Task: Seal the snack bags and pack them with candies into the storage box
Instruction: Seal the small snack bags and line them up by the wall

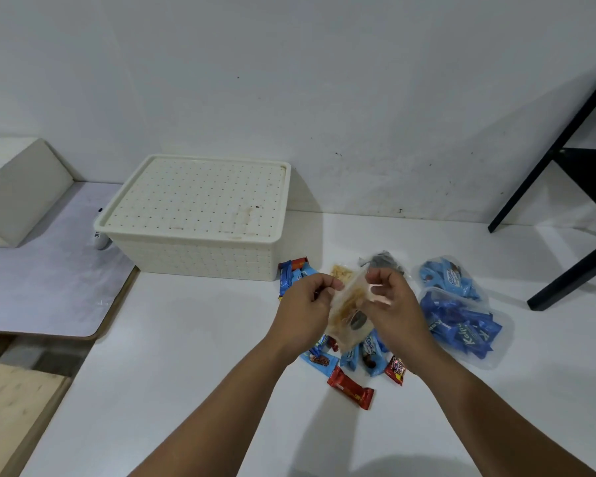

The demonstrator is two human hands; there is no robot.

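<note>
A red bar [350, 392] is lying nearest on the white surface [186, 356] among blue candies [353, 356]. Above them, the left hand [307, 304] and right hand [389, 299] are pinching the top of a clear snack bag [350, 313] between them. Right, a bag [461, 327] is showing "Kalpa". Farther back, the lidded box [200, 215] is sitting shut.

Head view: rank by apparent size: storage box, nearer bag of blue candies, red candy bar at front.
1. storage box, largest by far, though farther from the camera.
2. nearer bag of blue candies.
3. red candy bar, smallest, despite lying nearest.
</note>
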